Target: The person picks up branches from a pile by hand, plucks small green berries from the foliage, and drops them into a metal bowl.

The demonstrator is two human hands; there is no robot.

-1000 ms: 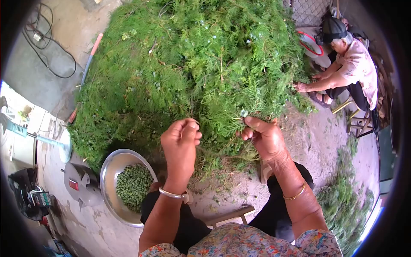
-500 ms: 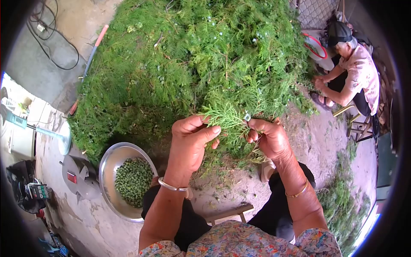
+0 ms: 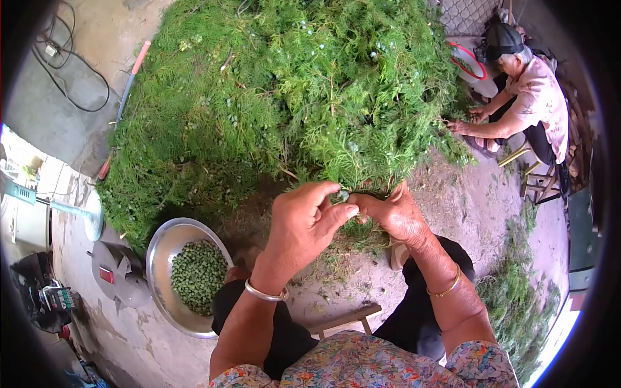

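Note:
My right hand [image 3: 396,216] is closed round a green conifer sprig [image 3: 362,169], whose flat feathery leaves spread out above the fingers. Close against it on the left, my left hand [image 3: 301,223] has its thumb and forefinger curled in on a small bluish-green cone [image 3: 343,195] beside the right fingertips. Behind both hands rises a big heap of cut conifer branches [image 3: 252,110], dotted with pale cones. A steel basin [image 3: 155,258] stands low on the left, with many green cones [image 3: 199,275] in its bottom.
At the right a co-worker [image 3: 533,97] sits on a stool, hands at the heap's edge, near a red-rimmed container [image 3: 475,61]. A wooden stool [image 3: 346,319] is beneath me. Left are a fan [image 3: 94,210], a grey metal object [image 3: 113,275] and a long-handled tool [image 3: 132,77].
My hands have come together, the left shifting right onto the cone and the right moving left with the sprig. The co-worker's hands have reached further toward the heap.

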